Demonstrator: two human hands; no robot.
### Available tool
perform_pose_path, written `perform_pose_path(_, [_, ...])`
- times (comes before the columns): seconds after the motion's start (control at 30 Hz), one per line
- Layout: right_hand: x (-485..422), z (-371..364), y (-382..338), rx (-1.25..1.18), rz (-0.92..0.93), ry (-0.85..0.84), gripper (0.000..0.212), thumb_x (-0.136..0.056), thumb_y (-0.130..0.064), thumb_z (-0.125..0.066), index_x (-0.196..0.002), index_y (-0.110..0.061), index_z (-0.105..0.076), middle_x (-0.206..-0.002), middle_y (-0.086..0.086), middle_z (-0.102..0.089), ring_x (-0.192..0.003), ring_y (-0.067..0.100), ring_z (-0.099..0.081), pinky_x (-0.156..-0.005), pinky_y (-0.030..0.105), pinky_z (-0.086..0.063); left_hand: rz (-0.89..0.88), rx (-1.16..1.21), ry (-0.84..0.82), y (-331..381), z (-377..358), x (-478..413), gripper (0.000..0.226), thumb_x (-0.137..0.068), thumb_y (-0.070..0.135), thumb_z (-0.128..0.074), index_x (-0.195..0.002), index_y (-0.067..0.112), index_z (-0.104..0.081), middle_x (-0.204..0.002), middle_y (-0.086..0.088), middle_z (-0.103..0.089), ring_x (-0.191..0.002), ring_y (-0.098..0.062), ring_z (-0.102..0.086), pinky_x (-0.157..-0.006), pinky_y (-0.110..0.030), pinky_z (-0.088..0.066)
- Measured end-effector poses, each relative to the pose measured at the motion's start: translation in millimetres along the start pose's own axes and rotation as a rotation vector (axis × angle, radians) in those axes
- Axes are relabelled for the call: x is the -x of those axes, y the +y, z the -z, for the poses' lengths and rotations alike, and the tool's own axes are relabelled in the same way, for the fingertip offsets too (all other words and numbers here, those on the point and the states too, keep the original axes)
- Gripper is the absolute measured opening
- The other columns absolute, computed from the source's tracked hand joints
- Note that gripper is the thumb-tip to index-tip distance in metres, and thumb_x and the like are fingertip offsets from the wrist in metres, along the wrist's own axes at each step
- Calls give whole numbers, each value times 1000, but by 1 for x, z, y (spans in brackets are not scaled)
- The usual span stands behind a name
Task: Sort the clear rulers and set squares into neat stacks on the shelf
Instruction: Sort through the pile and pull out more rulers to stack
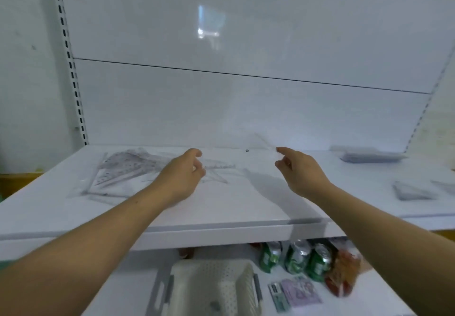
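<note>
Many clear rulers and set squares (133,172) jumbled at left of shelf (221,207); neat stacks (371,156) far right. Probably light, stiff, slick, brittle at corners: best lifted by an edge. Left hand (182,175) and right hand (300,170) half-curled above shelf; holding anything clear, cannot tell.

Clear rulers (123,172) lie jumbled left; stacks (373,156) right.

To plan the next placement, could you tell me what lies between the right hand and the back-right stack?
In the head view, only bare white shelf lies between the right hand and the back-right stack.
</note>
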State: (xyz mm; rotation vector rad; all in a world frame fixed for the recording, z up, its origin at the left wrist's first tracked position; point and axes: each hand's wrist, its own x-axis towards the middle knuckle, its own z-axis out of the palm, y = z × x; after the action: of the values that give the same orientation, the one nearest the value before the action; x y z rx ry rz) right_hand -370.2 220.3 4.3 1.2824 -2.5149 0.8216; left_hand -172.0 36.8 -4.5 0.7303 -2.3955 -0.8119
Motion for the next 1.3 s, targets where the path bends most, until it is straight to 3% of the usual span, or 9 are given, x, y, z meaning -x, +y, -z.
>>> perform_pose_path(0.23, [63, 87, 124, 58, -174, 91, 42, -99, -26, -41, -140, -18, -43, -98, -3, -55, -91, 15, -50, -83, 29, -40, -117, 19, -150, 111, -104, -3, 48, -95, 28, -52, -141, 23, -39, -109, 9, -56, -98, -9, -47, -86, -21, -34])
perform_pose_path(0.37, [109, 145, 212, 51, -282, 98, 41, -100, -26, -42, -140, -18, -43, -127, 5, -54, -113, 22, -52, -97, 32, -40, -134, 48, -194, 190, -185, 0, 49, -95, 29, -51, -141, 20, -38, -103, 8, -54, -97, -12, -49, -83, -24, -35])
perform_pose_path(0.57, [149, 202, 317, 95, -347, 94, 41, -100, -26, -43, -140, -16, -43, -133, 6, -51, -118, 21, -51, -97, 31, -41, -135, -33, -238, 272, -280, 0, 52, -95, 34, -50, -142, 17, -37, -132, -4, -53, -116, -21, -51, -90, -26, -36])
perform_pose_path(0.93, [87, 204, 408, 111, -362, 44, 41, -99, -29, -43, -138, -18, -45, -138, 7, -47, -124, 24, -46, -102, 32, -36, -95, -55, -188, 311, -332, -48, 54, -93, 38, -51, -141, 17, -40, -140, -3, -48, -122, -21, -49, -100, -31, -36])
perform_pose_path(1.17, [52, 201, 451, 153, -348, -117, 39, -99, -29, -41, -137, -24, -47, -143, 3, -42, -129, 23, -40, -108, 32, -29, -46, -48, -192, 322, -354, -63, 54, -93, 39, -51, -141, 18, -40, -141, -2, -47, -123, -19, -48, -100, -31, -36])
perform_pose_path(1.3, [40, 209, 467, 226, -244, -261, 41, -100, -30, -37, -139, -23, -45, -147, -2, -36, -135, 19, -32, -111, 29, -22, 5, -45, -139, 327, -357, -54, 53, -93, 38, -51, -141, 19, -39, -143, -1, -45, -124, -18, -47, -102, -32, -37])
